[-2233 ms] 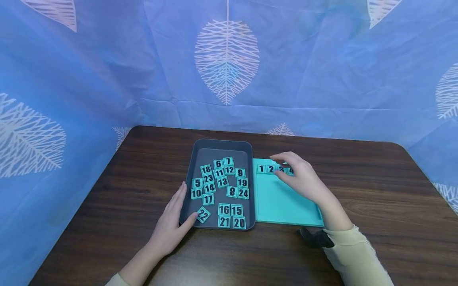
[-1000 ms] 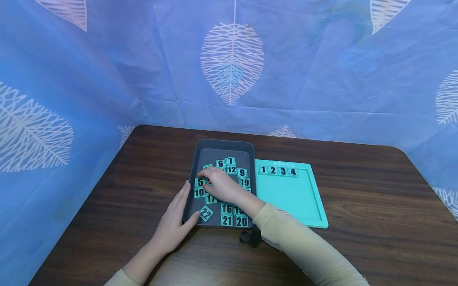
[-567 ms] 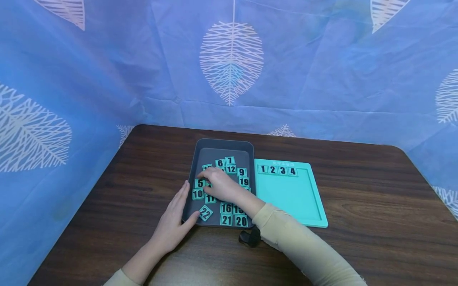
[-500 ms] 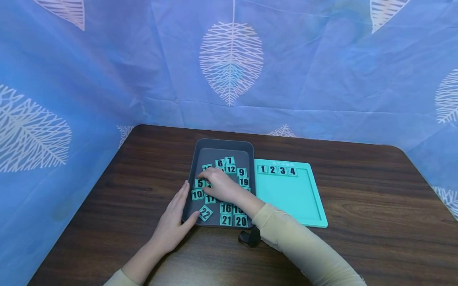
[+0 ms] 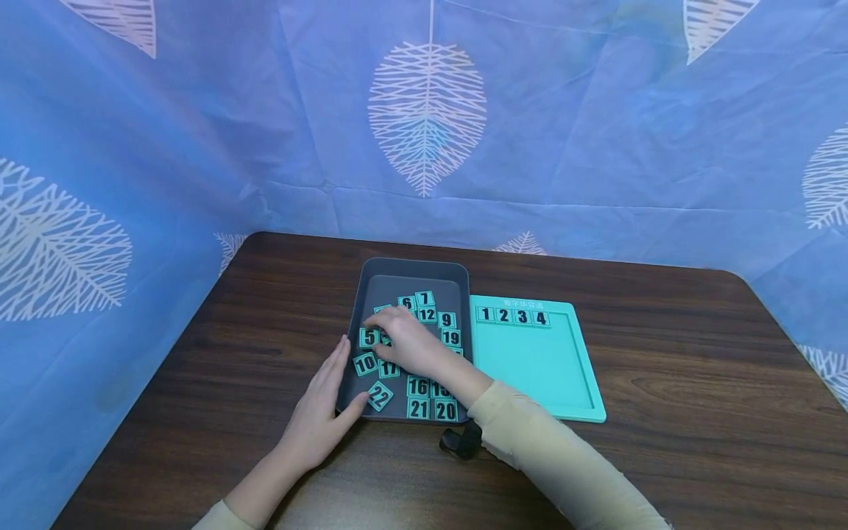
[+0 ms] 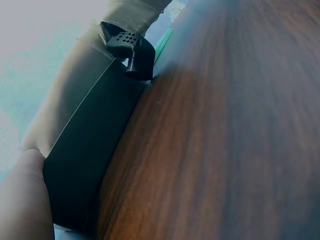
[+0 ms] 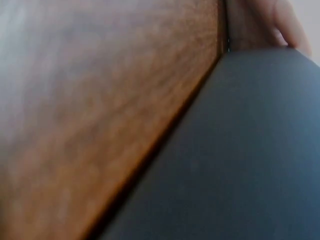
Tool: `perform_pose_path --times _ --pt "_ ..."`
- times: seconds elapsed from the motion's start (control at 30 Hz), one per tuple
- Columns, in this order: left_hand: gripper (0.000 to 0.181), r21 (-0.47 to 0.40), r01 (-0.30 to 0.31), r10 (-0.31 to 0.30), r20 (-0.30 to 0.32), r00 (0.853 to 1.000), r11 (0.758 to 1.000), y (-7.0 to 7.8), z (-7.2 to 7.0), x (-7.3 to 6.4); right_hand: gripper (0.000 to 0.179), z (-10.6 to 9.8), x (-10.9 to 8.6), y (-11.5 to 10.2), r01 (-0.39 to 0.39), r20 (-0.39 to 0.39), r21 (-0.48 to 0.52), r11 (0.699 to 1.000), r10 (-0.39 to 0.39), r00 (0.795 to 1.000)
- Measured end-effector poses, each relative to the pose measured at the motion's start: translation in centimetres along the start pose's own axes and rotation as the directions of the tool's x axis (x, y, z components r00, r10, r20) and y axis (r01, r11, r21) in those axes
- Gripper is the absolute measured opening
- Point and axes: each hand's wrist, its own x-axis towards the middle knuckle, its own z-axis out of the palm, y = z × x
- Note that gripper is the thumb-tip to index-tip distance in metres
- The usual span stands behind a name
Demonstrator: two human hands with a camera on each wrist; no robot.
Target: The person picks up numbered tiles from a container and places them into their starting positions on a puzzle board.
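Observation:
In the head view, my left hand (image 5: 314,405) lies along the left side of a dark grey tray (image 5: 414,267), fingers straight against its outer wall and thumb over the near left corner. My right hand (image 5: 411,342) reaches across the tray. Its index finger and thumb pinch the far and near edges of the number 5 tile (image 5: 369,338). Just below sits the tilted number 10 tile (image 5: 364,364), with the number 17 tile (image 5: 389,369) beside it. The right hand covers several other tiles. The right wrist view shows mostly the tray's outer wall (image 7: 225,160).
To the tray's right lies a turquoise board (image 5: 530,368), with tiles 1 to 4 in a row along its far edge. The number 22 tile (image 5: 380,396) lies near the left thumb. A black wrist camera (image 5: 461,440) hangs under the right sleeve by the tray's near edge.
My right hand has moved left from the board's number row into the tray, at the number 5 tile. The number 10 tile has shifted slightly nearer and turned. The left hand stays put.

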Motion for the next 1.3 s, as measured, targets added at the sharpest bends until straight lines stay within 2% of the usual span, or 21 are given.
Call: perform_pose_path --times 0.2,0.27,0.53,0.7,0.9,1.13,1.3 --pt "0.078 0.004 0.019 -0.019 0.008 1.000 1.000 0.2 -0.1 -0.1 0.037 -2.0 -1.7 -0.5 -0.012 0.000 0.040 0.999 0.012 1.000" --pt "0.078 0.003 0.022 -0.022 0.010 1.000 1.000 0.2 -0.1 -0.1 0.037 -3.0 -2.5 -0.4 -0.012 -0.022 0.049 0.999 0.014 1.000" --pt "0.077 0.007 0.004 -0.004 -0.004 1.000 1.000 0.1 -0.2 -0.2 0.038 -7.0 -6.9 1.8 -0.073 -0.121 0.108 0.991 0.086 0.989" --pt "0.077 0.008 0.009 -0.009 -0.002 1.000 1.000 0.2 -0.3 -0.2 0.037 -9.2 -10.0 4.3 -0.123 -0.182 0.103 0.987 0.140 0.973" --pt "0.076 0.000 -0.001 0.001 -0.004 1.000 1.000 0.0 -0.1 -0.2 0.037 -10.9 -13.6 8.2 -0.246 -0.226 0.069 0.967 0.255 0.940" --pt "0.076 -0.005 0.000 0.000 -0.003 1.000 1.000 0.1 0.1 -0.2 0.037 -11.2 -16.8 12.6 -0.391 -0.212 0.065 0.918 0.396 0.894" --pt "0.076 -0.006 0.011 -0.011 0.005 1.000 1.000 0.1 0.1 -0.2 0.037 -11.2 -17.7 14.6 -0.431 -0.190 0.032 0.902 0.429 0.883"
